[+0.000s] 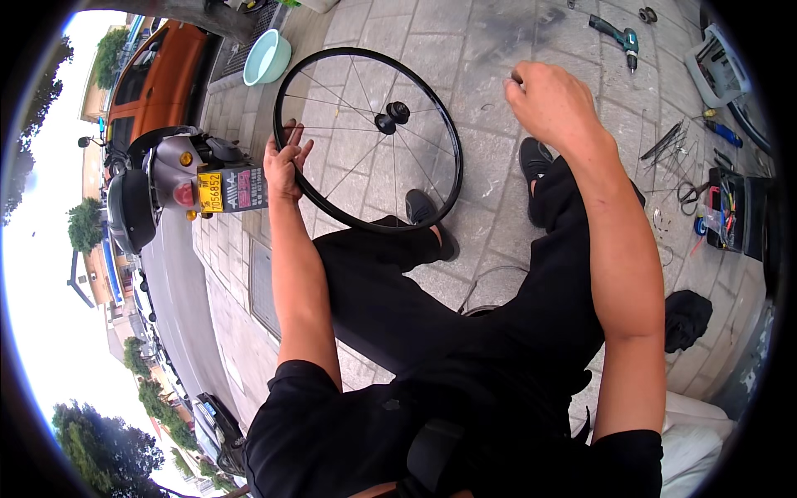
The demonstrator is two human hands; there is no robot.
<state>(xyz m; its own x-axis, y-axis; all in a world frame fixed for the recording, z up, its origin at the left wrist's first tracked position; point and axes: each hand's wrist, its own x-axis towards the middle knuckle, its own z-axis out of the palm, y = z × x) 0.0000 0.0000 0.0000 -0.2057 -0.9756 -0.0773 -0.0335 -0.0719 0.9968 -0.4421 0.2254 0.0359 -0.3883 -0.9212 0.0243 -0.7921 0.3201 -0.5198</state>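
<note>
Over the paving in front of my legs, my left hand (284, 162) grips a bicycle wheel (386, 122) by the left side of its black rim. The wheel carries no tyre that I can see; thin spokes run from the rim to a black hub. Some of my left fingers stick out past the rim. To the right of the wheel and apart from it, my right hand (551, 104) is raised with its fingers curled closed. Whatever those fingers hold, if anything, is hidden.
A cordless drill (618, 41) lies at the far right. Loose spokes (664, 141), scissors (688, 195) and a tool box (730, 212) lie nearer on the right. At the left stand a parked scooter (166, 178) and a light-blue basin (267, 58). My shoes (422, 207) are below the wheel.
</note>
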